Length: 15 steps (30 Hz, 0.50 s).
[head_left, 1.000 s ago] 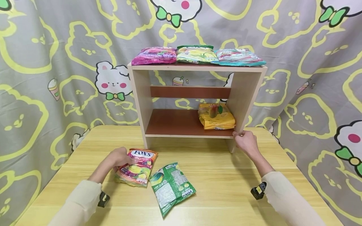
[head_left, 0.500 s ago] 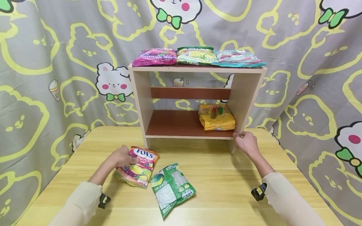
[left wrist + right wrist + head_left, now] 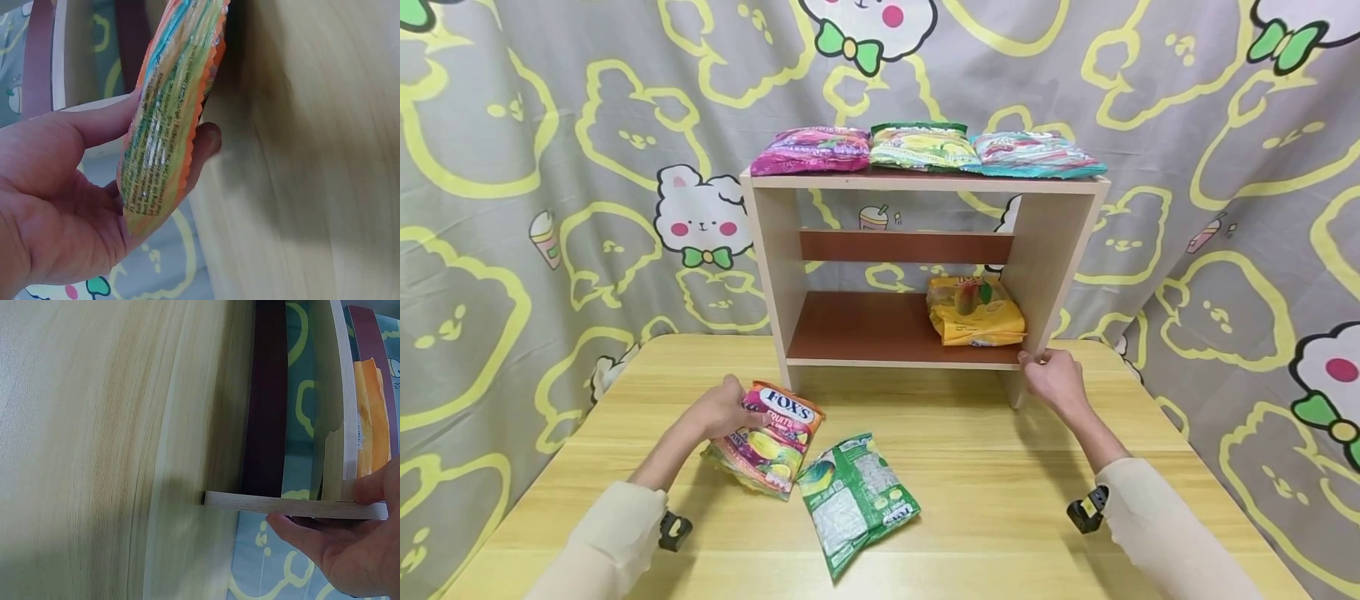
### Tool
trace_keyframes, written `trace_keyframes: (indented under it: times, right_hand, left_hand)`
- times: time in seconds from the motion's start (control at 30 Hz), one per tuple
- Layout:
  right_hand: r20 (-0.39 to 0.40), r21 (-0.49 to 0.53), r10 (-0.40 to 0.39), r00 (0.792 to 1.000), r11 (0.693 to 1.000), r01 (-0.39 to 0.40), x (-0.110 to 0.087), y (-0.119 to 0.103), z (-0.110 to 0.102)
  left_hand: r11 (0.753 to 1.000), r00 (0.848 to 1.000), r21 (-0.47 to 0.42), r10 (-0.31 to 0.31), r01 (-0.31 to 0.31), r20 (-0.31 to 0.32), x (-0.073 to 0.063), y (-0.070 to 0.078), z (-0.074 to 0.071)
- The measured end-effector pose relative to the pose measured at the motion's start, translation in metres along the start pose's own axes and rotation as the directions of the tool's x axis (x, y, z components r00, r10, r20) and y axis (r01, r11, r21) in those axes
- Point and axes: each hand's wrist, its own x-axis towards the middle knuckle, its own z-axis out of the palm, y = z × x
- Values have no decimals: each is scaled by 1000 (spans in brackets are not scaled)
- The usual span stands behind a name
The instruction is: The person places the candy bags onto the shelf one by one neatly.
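Note:
My left hand (image 3: 722,410) grips a Fox's fruits candy bag (image 3: 786,446), orange and purple, at its left side. Thumb and fingers pinch the bag from both faces in the left wrist view, where its narrow printed end (image 3: 156,144) faces the camera. A green Fox's candy bag (image 3: 857,500) lies on the table just right of it. With my right hand (image 3: 1054,382) I hold the front edge of the shelf's right side panel (image 3: 1056,258). In the right wrist view, the thumb and fingers lie on opposite sides of that panel (image 3: 287,506).
On the small wooden shelf's lower board (image 3: 865,329) sits a yellow mango candy bag (image 3: 976,312), at the right end. Purple (image 3: 812,150), yellow-green (image 3: 922,147) and turquoise (image 3: 1037,156) bags line the top. Behind hangs a patterned curtain (image 3: 587,108); the table (image 3: 985,517) is light wood.
The left hand has moved up a little, and the fruits candy bag has lifted and tilted with it. My right hand stays on the side panel; the green bag lies still.

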Motion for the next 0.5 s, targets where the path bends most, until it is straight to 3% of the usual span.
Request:
trace_keyframes:
  times: [0.37,0.5]
  right_hand:
    - [0,-2,10,1000,1000,-10,0,0,0]
    - [1,-4,4,1000,1000,-4,0,0,1]
  left_hand:
    - [999,999,3,37,-37,17,-3,5,-7]
    - [998,998,3,58,-58,-4,-5,7,-8]
